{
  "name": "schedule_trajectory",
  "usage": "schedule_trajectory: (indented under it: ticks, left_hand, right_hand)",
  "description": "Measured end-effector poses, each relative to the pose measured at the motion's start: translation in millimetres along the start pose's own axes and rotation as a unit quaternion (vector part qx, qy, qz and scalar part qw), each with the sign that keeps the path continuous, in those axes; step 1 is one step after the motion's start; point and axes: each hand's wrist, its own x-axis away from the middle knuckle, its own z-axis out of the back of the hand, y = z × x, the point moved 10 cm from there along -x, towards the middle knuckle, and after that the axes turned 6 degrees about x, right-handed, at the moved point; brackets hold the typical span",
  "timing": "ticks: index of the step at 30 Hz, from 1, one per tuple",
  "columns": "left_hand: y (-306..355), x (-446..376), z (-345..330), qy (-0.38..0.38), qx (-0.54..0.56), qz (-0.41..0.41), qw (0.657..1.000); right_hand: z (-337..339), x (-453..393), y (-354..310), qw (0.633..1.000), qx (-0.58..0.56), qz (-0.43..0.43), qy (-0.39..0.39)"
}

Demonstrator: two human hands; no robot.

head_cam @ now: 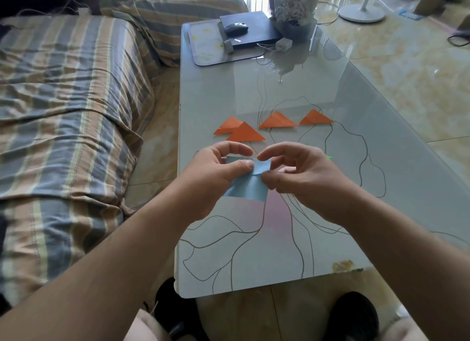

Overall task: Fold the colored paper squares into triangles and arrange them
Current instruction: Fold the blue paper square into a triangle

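A blue paper square [250, 188] is held above the glass table [254, 251], its top edge curling over. My left hand [218, 170] pinches its upper left part between thumb and fingers. My right hand [302, 172] pinches the curled upper right corner. Beyond my hands lie several folded orange triangles: two overlapping at the left [240, 132], one in the middle [277, 120] and one at the right [315, 118]. A sliver of green paper [329, 158] shows behind my right hand, mostly hidden.
A black laptop [254, 32] with a mouse [235, 28] on it, a mat [216, 45], a white charger [281, 45] and a wrapped bouquet [292, 12] sit at the table's far end. A striped sofa [63, 111] runs along the left. A fan base [361, 12] stands on the floor.
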Motion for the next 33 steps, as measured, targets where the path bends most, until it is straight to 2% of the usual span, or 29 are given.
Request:
schedule_trajectory:
  ticks: [11,17,26,33]
  left_hand:
    - [5,4,-5,-0.058,-0.077,-0.006,0.995]
    - [6,7,-9,-0.08,-0.13,-0.019,0.988]
    - [11,13,-14,-0.078,-0.194,-0.044,0.977]
    - [12,14,-15,-0.081,-0.179,-0.041,0.98]
  right_hand:
    - [7,-2,0,0.994,0.11,0.011,0.014]
    - [6,-2,-4,0.975,0.221,0.02,-0.011]
    - [4,0,-2,0.981,0.193,0.006,-0.013]
    - [3,0,-5,0.981,0.191,0.018,0.01]
